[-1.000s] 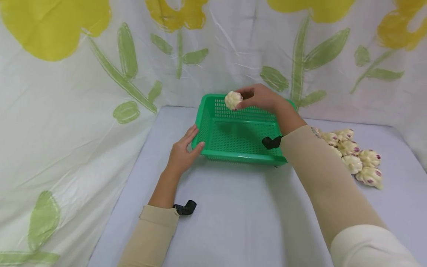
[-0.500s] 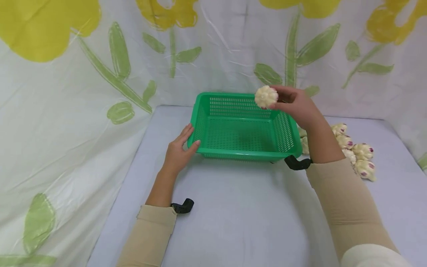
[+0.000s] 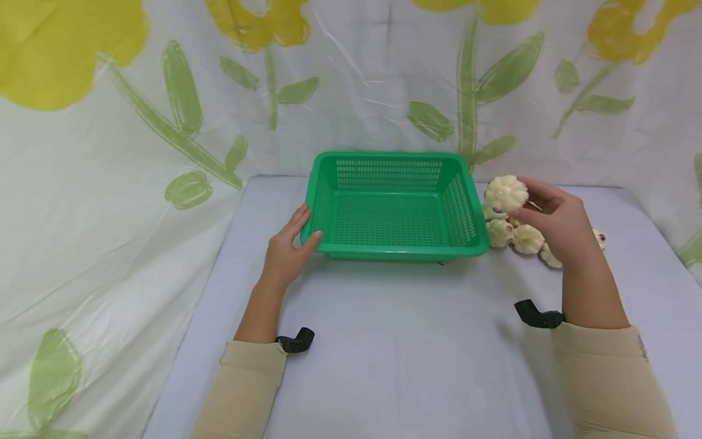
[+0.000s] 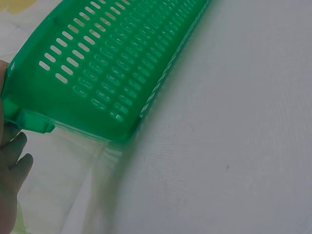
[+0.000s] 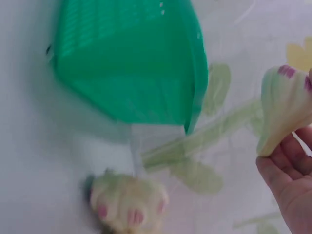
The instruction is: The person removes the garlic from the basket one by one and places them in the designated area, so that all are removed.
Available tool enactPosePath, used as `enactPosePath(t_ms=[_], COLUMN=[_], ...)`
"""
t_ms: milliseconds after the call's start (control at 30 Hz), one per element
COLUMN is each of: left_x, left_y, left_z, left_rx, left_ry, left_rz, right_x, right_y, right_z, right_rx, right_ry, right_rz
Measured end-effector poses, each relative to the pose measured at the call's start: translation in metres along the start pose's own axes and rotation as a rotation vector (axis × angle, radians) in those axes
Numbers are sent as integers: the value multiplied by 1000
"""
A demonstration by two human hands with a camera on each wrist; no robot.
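A garlic bulb, cream with purple marks, is pinched between the thumb and fingers of my right hand, to the right of the basket. In the right wrist view the fingertips grip the narrow end of the held bulb. Below it in the head view lie several more garlic bulbs, partly hidden by my right hand and forearm. My left hand holds the left front corner of a green plastic basket, thumb at the rim. In the left wrist view its fingers curl under the rim.
The basket stands on a pale-covered table near the back, its slotted floor showing. A white curtain with yellow flowers and green leaves hangs behind and to the left. Black wrist cameras stick out from both wrists.
My right hand has carried the garlic bulb from over the basket to the right and lower, beside the pile. My left hand stays at the basket's corner; the view has shifted slightly.
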State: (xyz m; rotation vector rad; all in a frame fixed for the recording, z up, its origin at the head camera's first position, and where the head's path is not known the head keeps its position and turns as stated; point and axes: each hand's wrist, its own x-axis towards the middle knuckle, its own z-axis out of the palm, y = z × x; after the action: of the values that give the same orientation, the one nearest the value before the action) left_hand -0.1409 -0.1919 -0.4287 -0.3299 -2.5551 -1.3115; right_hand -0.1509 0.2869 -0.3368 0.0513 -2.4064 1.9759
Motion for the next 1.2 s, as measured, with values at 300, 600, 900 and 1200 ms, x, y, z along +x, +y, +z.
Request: enactPosePath(t_ms=[300,600,900,1200], left_x=[0,1,1,0], left_y=[-2,-3,-3,0], left_z=[-4,-5,-3,0], left_rx=[2,4,-3,-12], left_ry=[20,28,12,-9], left_rz=[19,23,19,5], right_x=[-29,-46,-53,-55], right_y=[30,61,71,77], right_z=[-37,-48,-47,-45], right_rx=[-200,-522,-652,-734], right_ry=[53,-53,-137,-176], right_rz=[93,204,224,256])
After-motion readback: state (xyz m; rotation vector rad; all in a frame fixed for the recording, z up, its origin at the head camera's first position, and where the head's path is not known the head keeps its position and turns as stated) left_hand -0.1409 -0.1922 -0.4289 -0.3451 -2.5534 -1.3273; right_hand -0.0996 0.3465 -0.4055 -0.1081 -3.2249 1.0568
